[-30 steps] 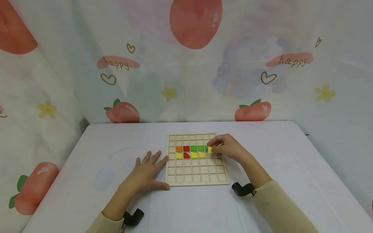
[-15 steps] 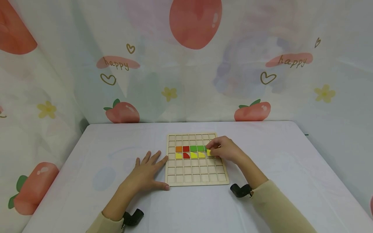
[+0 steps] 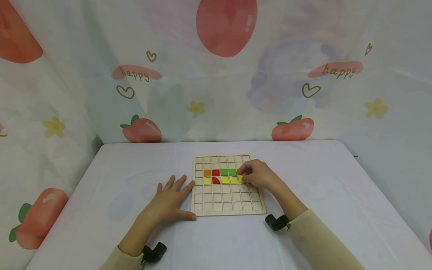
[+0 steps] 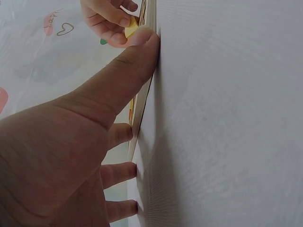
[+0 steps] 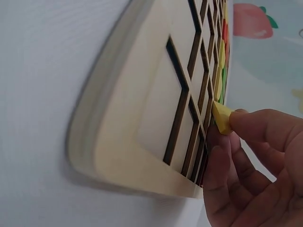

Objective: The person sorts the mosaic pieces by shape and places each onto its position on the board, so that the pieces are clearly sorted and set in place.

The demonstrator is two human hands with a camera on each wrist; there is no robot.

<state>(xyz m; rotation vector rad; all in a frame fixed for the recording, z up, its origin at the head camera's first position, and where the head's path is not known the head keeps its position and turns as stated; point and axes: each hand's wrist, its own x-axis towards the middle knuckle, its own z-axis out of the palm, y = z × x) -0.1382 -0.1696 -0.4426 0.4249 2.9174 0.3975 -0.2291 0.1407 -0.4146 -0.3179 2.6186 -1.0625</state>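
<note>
A wooden grid board (image 3: pixel 227 206) lies on the table. My right hand (image 3: pixel 258 174) is over its right side, pinching a yellow tile (image 5: pixel 222 117) between thumb and fingertip. In the right wrist view that tile tilts, its lower edge at a cell of the grid. Left of it, one row holds an orange tile (image 3: pixel 207 173), a red tile (image 3: pixel 215 172) and green tiles (image 3: pixel 224 172). The row nearer me holds yellow tiles (image 3: pixel 224 180) and a red curved tile (image 3: pixel 216 180). My left hand (image 3: pixel 165 204) lies with fingers spread at the board's left edge, thumb by its near-left corner.
A white cloth covers the table (image 3: pixel 219 243). Behind it hangs a printed curtain (image 3: pixel 216 82) with fruit, flowers and hearts. Black angled fittings (image 3: pixel 154 252) are worn at both wrists, below the sleeves (image 3: pixel 320 240).
My right hand has moved slightly left and toward me, bringing the yellow tile down to the cell beside the last yellow tile in the nearer row. The left hand stays put.
</note>
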